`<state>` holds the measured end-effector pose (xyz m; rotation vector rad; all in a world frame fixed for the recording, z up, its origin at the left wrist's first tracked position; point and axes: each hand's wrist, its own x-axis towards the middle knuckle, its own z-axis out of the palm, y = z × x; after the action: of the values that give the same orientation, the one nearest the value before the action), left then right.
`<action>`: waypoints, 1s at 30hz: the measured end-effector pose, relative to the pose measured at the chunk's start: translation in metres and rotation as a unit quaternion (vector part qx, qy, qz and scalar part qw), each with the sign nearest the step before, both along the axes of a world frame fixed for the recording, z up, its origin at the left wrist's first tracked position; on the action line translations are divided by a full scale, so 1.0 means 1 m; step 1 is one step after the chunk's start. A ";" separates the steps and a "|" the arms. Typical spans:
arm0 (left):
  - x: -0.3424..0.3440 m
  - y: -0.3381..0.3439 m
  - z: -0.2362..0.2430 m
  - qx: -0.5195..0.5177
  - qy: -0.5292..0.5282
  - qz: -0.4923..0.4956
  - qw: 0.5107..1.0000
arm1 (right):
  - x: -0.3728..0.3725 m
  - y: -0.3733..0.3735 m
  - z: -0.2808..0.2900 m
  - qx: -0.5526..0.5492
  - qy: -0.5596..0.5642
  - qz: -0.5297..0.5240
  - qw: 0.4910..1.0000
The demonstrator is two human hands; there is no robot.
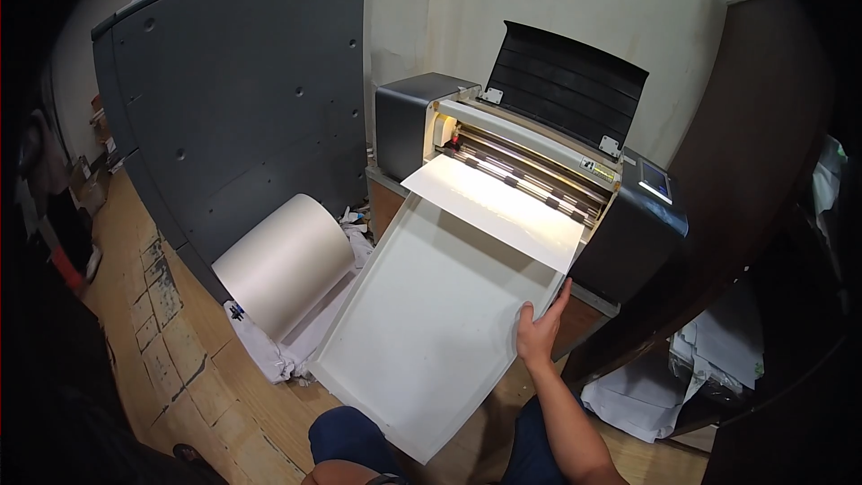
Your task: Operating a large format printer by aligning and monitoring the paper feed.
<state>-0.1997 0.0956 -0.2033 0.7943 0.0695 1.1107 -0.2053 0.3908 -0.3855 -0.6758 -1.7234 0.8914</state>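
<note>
My right hand (541,330) grips the right rim of a shallow white tray (431,296), with the thumb on the near side of the rim and the fingers stretched along its outside. The tray slopes down toward my knees from a dark grey roller-fed cutting machine (413,130). A white sheet (503,214) sticks out of the machine's lit slot above the tray's upper end. The machine's black lid (570,85) stands raised. My left forearm (337,474) shows at the lower edge, with a dark band near the wrist; the left hand itself is out of sight.
A large white paper roll (292,260) lies left of the tray, against a tall dark grey cabinet (242,90). Crumpled paper (278,364) is on the wooden floor beneath it. Stacked white sheets (718,346) lie on a dark shelf at right. A curved brown panel (763,99) rises beside the machine.
</note>
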 end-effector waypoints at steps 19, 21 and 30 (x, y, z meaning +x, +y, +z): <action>0.006 -0.005 -0.012 0.134 0.049 0.063 0.988 | 0.002 0.000 -0.001 -0.030 -0.011 0.016 0.999; 0.005 -0.006 -0.010 0.124 0.039 0.057 0.990 | 0.001 0.000 -0.001 -0.016 -0.013 0.005 1.000; 0.005 0.003 -0.018 0.183 0.036 0.085 0.979 | 0.000 -0.001 0.001 -0.020 -0.011 0.014 1.000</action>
<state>-0.1944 0.0990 -0.2213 1.1754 -0.0064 1.2753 -0.2050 0.3897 -0.3843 -0.6910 -1.7435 0.9429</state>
